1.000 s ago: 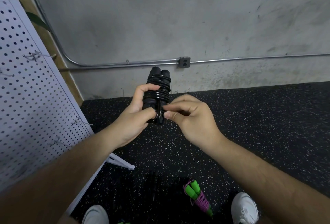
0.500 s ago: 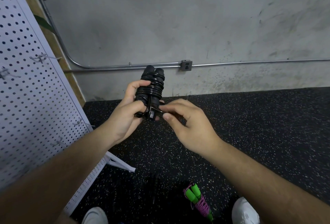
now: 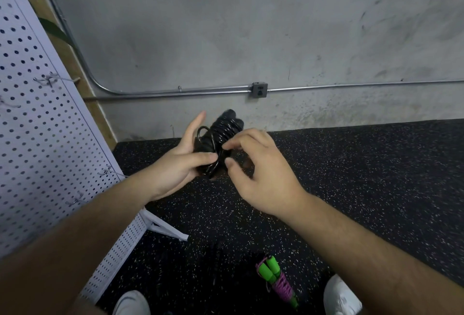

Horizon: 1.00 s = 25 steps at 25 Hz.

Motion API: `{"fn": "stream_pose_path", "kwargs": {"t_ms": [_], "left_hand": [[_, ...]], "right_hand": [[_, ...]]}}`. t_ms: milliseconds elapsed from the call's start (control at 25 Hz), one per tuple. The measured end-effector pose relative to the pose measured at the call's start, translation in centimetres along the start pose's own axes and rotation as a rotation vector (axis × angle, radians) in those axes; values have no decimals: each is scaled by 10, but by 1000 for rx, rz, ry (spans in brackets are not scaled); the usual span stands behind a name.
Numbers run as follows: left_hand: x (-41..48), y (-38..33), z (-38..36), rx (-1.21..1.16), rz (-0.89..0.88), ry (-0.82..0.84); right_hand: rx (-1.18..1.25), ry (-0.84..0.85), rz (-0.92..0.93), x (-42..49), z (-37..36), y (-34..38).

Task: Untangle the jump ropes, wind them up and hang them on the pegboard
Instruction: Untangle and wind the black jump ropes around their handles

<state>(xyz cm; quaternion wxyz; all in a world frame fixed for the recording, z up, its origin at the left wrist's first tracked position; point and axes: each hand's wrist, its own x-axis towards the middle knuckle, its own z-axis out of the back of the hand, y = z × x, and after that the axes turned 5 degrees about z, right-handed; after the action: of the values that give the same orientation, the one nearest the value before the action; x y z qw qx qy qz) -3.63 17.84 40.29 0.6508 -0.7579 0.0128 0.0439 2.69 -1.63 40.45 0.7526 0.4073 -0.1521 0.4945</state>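
Cord is wound in tight coils round the paired handles of the black jump rope (image 3: 223, 130), which we hold up in front of us, above the floor (image 3: 364, 176) and near the foot of the wall (image 3: 226, 38). Our left hand (image 3: 179, 164) grips the bundle from the left: the palm lies behind it, the thumb is clamped across its lower part, and the forefinger stands straight up beside it. One loose loop of cord bulges out on that side, against the forefinger. Our right hand (image 3: 261, 179) comes in from the right with its fingers curled; the fingertips touch the coils and the thumb sits just under them, but blur keeps us from telling whether they pinch the cord.

The white pegboard (image 3: 37, 144) leans at our left, with bare wire hooks (image 3: 51, 79) sticking out of it. On the floor between our two white shoes (image 3: 341, 294) lies a green-handled jump rope (image 3: 275, 278), its pink cord wrapped round the handles. A metal conduit (image 3: 200, 90) runs along the wall to a grey outlet box (image 3: 259, 90).
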Motion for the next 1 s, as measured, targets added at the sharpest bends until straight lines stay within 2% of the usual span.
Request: {"fn": "stream_pose_path", "kwargs": {"t_ms": [120,200,360,520,800,880,1000], "left_hand": [[-2,8,6,297,100,29],[-2,11,3,409,115,35],[0,13,-3,497,50,-56],[3,21,-9,679,-24,-123],[3,48,-6,726,-59,-88],[-2,55,-4,716,-34,-99],[-8,60,3,622,15,-204]], "right_hand": [[-52,86,-1,3,0,-11],[-53,108,12,7,-2,-20],[27,107,-131,10,4,-28],[-71,158,-186,8,0,-35],[-57,118,-457,1,-18,-43],[-46,118,-421,-2,-25,-40],[70,132,-350,-5,-27,-37]]}}
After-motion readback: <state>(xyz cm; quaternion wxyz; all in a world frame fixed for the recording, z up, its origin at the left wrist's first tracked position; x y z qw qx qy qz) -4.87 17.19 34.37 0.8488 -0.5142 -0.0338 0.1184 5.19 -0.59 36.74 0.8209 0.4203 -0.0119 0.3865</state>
